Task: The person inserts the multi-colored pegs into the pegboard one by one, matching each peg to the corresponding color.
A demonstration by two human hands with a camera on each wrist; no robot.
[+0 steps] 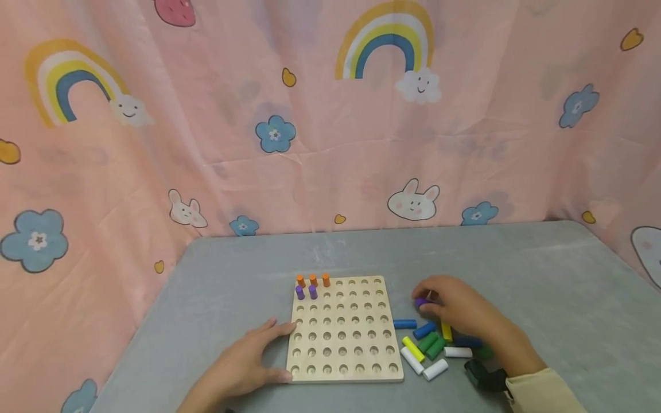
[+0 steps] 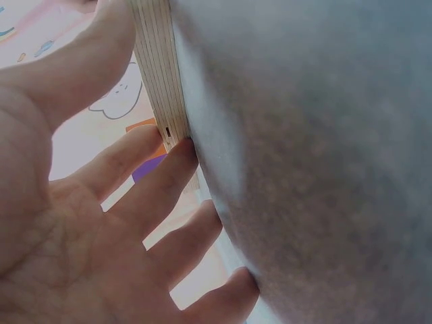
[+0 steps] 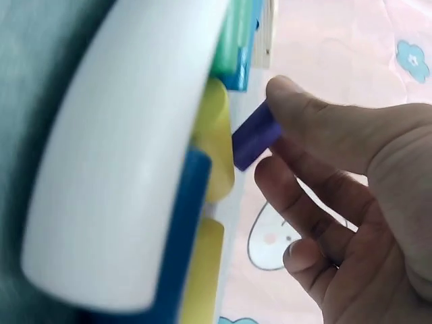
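A square wooden peg board (image 1: 343,344) with rows of round holes lies on the table. Three orange pegs (image 1: 312,280) stand in its far row at the left, with two purple pegs (image 1: 312,292) in the row nearer. My left hand (image 1: 248,358) touches the board's left edge with thumb and fingers spread; in the left wrist view, fingertips meet the board's layered side (image 2: 162,74). To the right of the board, my right hand (image 1: 454,301) pinches a purple peg (image 3: 255,137) between thumb and fingers, tilted, above the loose pegs.
Loose pegs lie right of the board: blue (image 1: 405,324), green (image 1: 435,347), yellow (image 1: 413,349) and white (image 1: 435,369). A black strap device (image 1: 482,376) is on the right wrist. A pink patterned curtain (image 1: 320,189) hangs behind the grey table (image 1: 232,275).
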